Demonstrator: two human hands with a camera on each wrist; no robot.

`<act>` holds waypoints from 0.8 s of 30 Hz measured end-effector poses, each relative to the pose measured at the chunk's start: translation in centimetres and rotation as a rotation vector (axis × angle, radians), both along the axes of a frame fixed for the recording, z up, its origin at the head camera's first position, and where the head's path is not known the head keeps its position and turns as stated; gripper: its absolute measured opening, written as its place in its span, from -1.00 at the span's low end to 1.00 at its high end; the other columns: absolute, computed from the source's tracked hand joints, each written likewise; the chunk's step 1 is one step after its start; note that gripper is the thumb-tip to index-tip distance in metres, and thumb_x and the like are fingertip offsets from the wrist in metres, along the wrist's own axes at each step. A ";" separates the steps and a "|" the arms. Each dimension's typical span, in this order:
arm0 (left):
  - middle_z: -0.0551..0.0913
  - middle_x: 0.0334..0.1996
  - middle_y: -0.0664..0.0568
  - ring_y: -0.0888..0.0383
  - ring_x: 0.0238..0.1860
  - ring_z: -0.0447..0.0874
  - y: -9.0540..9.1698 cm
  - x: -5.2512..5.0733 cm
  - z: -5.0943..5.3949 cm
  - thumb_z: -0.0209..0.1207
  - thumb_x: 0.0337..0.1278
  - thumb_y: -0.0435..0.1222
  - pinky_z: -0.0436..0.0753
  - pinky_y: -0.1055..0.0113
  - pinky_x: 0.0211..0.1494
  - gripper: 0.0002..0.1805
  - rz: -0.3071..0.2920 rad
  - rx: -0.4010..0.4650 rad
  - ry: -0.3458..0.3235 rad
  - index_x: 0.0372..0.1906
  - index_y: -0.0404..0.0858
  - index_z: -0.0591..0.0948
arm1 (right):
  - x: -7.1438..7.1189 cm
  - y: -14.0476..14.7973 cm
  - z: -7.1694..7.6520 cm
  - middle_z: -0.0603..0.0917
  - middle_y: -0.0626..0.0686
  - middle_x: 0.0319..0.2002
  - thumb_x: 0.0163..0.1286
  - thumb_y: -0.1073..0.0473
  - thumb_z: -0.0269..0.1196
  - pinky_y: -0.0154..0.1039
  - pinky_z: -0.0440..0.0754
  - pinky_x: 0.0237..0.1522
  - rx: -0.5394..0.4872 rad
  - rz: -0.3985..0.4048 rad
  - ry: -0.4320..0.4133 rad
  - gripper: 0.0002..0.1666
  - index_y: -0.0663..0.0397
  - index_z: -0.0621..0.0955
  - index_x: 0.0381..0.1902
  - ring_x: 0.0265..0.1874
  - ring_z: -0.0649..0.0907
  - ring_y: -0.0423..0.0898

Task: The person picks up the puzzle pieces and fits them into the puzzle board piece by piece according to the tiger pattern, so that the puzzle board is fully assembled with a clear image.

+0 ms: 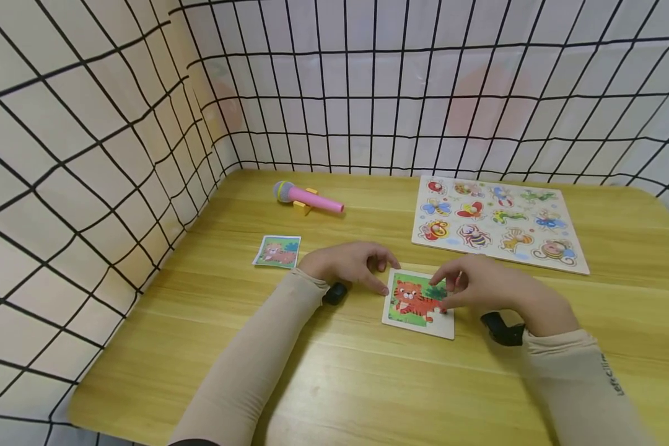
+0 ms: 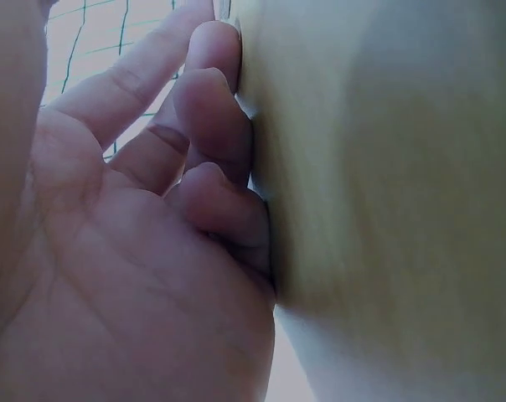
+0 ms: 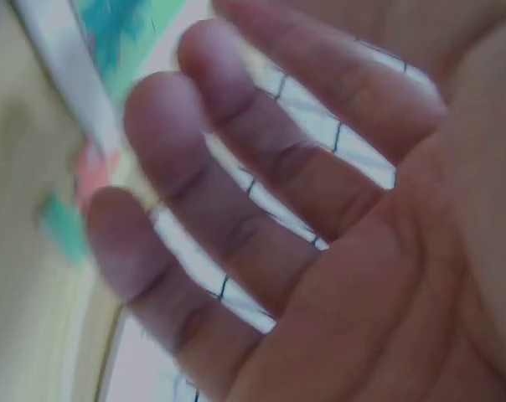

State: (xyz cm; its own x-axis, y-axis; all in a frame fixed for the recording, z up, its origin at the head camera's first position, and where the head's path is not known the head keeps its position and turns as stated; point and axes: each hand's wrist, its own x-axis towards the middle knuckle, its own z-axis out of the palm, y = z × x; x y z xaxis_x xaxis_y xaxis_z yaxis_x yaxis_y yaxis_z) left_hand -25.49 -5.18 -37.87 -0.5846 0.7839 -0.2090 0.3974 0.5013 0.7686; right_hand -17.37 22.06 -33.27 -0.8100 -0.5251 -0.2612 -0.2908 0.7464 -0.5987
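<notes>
A square tiger jigsaw puzzle (image 1: 409, 303) lies on the table between both hands in the head view. Its lower right part shows bare pale board. My left hand (image 1: 352, 265) holds the puzzle board at its upper left, thumb at the left edge, index finger near the corner. In the left wrist view its other fingers (image 2: 215, 126) curl against the tabletop. My right hand (image 1: 487, 288) pinches a puzzle piece (image 1: 438, 291) with a blue-green tree at the board's upper right. Its remaining fingers (image 3: 165, 134) spread loosely in the right wrist view; the pinching fingertips are unclear there.
A small tiger picture card (image 1: 279, 252) lies left of the left hand. Behind it, a pink toy microphone (image 1: 314, 199) rests on a yellow block (image 1: 301, 208). A large insect puzzle board (image 1: 498, 223) is at the back right. Black netting (image 1: 373, 99) borders the wooden table (image 1: 334, 384).
</notes>
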 end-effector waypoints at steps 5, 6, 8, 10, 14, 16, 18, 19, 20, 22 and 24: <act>0.48 -0.20 0.01 0.15 -0.20 0.40 0.0 -0.1 0.0 0.49 0.07 -0.23 0.44 0.37 -0.13 -0.48 -0.002 0.009 0.010 0.16 -0.14 0.61 | -0.1 2.8 0.5 0.62 -0.01 -0.22 0.20 0.17 0.48 -0.15 0.57 -0.33 0.032 -0.028 0.014 -0.51 0.11 0.67 0.10 -0.29 0.61 -0.10; 0.48 -0.20 0.01 0.15 -0.20 0.40 0.0 -0.1 0.0 0.49 0.07 -0.23 0.44 0.36 -0.13 -0.48 0.003 0.012 0.007 0.16 -0.14 0.60 | -0.1 3.3 0.5 0.62 0.01 -0.20 0.20 0.18 0.49 -0.14 0.57 -0.32 0.025 -0.028 0.003 -0.50 0.12 0.67 0.11 -0.28 0.62 -0.10; 0.49 -0.20 0.00 0.14 -0.20 0.41 0.0 -0.1 0.0 0.49 0.07 -0.24 0.44 0.36 -0.12 -0.48 0.015 0.017 -0.002 0.16 -0.15 0.60 | -0.2 3.8 0.4 0.63 0.03 -0.17 0.19 0.18 0.50 -0.14 0.58 -0.30 0.015 -0.036 -0.026 -0.49 0.12 0.67 0.11 -0.26 0.64 -0.10; 0.49 -0.20 -0.01 0.14 -0.19 0.41 0.0 -0.2 -0.1 0.49 0.07 -0.24 0.44 0.35 -0.12 -0.48 0.028 0.023 -0.013 0.16 -0.15 0.60 | -0.4 4.2 0.1 0.63 0.05 -0.16 0.18 0.17 0.51 -0.13 0.58 -0.28 0.013 -0.042 -0.048 -0.49 0.11 0.68 0.10 -0.25 0.63 -0.09; 0.49 -0.20 -0.02 0.13 -0.18 0.42 -0.1 -0.2 -0.1 0.48 0.07 -0.26 0.45 0.34 -0.11 -0.48 0.043 0.031 -0.012 0.15 -0.16 0.59 | -0.9 4.3 -0.6 0.60 0.09 -0.13 0.20 0.14 0.49 -0.13 0.54 -0.27 0.038 -0.054 -0.019 -0.47 0.13 0.66 0.13 -0.25 0.60 -0.05; 0.49 -0.21 -0.01 0.13 -0.18 0.42 -0.1 -0.3 -0.2 0.48 0.07 -0.26 0.45 0.35 -0.11 -0.49 0.043 0.034 -0.011 0.15 -0.17 0.60 | -1.1 4.3 -0.9 0.59 0.12 -0.11 0.24 0.10 0.47 -0.12 0.54 -0.26 0.060 -0.062 0.011 -0.41 0.17 0.61 0.19 -0.23 0.60 -0.02; 0.50 -0.22 -0.01 0.13 -0.19 0.42 -0.1 -0.3 -0.3 0.48 0.07 -0.26 0.45 0.35 -0.11 -0.49 0.044 0.036 -0.009 0.15 -0.17 0.60 | -1.3 4.2 -1.2 0.59 0.15 -0.11 0.27 0.07 0.45 -0.11 0.53 -0.25 0.081 -0.065 0.040 -0.36 0.24 0.57 0.24 -0.22 0.59 0.01; 0.50 -0.22 -0.01 0.14 -0.19 0.43 -0.1 -0.3 -0.3 0.48 0.08 -0.26 0.45 0.35 -0.11 -0.49 0.044 0.037 -0.012 0.15 -0.17 0.60 | -1.4 4.2 -1.3 0.59 0.15 -0.11 0.28 0.06 0.44 -0.10 0.53 -0.24 0.091 -0.069 0.051 -0.34 0.27 0.55 0.25 -0.22 0.59 0.02; 0.50 -0.23 -0.01 0.14 -0.19 0.43 -0.1 -0.3 -0.3 0.48 0.08 -0.26 0.45 0.35 -0.11 -0.49 0.045 0.038 -0.013 0.15 -0.17 0.60 | -1.4 4.1 -1.5 0.59 0.15 -0.12 0.29 0.05 0.43 -0.09 0.54 -0.22 0.101 -0.075 0.056 -0.34 0.28 0.55 0.25 -0.20 0.59 0.02; 0.50 -0.23 -0.01 0.14 -0.19 0.43 -0.1 -0.3 -0.2 0.47 0.08 -0.26 0.45 0.36 -0.11 -0.49 0.045 0.038 -0.016 0.16 -0.18 0.60 | -1.5 4.0 -1.6 0.59 0.16 -0.11 0.31 0.04 0.42 -0.03 0.56 -0.16 0.107 -0.079 0.065 -0.37 0.30 0.57 0.22 -0.17 0.60 0.06; 0.50 -0.23 -0.01 0.15 -0.19 0.43 -0.1 -0.2 -0.1 0.47 0.09 -0.27 0.45 0.36 -0.11 -0.50 0.046 0.040 -0.018 0.16 -0.18 0.60 | -1.5 4.0 -1.7 0.60 0.18 -0.11 0.31 0.05 0.42 0.05 0.58 -0.11 0.108 -0.083 0.075 -0.42 0.30 0.60 0.16 -0.14 0.62 0.11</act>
